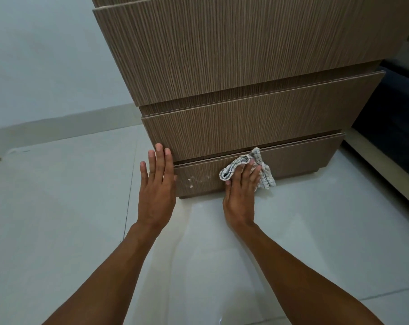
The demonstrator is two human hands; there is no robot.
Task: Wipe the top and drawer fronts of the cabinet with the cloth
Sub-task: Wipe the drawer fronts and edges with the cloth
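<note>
A: Item one, furthest left of the cabinet (234,66)?

B: Pale wall (46,55) with a light skirting strip, then glossy tiled floor (58,219) running under and in front of the cabinet.

A: Next entry.

B: Left hand (157,184). Flat and spread wide, fingers straight, nothing in its grip. It stands at the cabinet's front left corner, fingertips against the left end of the middle drawer front (257,120), the palm level with the bottom drawer front (292,165).

A: Marks on the cabinet?

B: White smudges (196,180) on the bottom drawer front, between the two hands.

A: The cloth?

B: Cloth (265,175), white with a dark check, bunched. It lies pressed on the bottom drawer front, a little left of the cabinet's centre line; its top corner reaches the gap under the middle drawer front, its lower edge hangs near the cabinet's base.

A: Right hand?

B: Right hand (242,191). Fingers extended and laid flat over the cloth, holding it against the wood by pressure; the thumb side shows a fold of cloth curled past it. Whether the thumb pinches that fold cannot be told.

A: Cabinet itself?

B: Brown, vertical grain; three stepped drawer fronts in view, the upper one (245,48) tallest.

A: Right of the cabinet?

B: Dark upholstered furniture (395,102) on a pale base, close beside the cabinet's right side.
</note>
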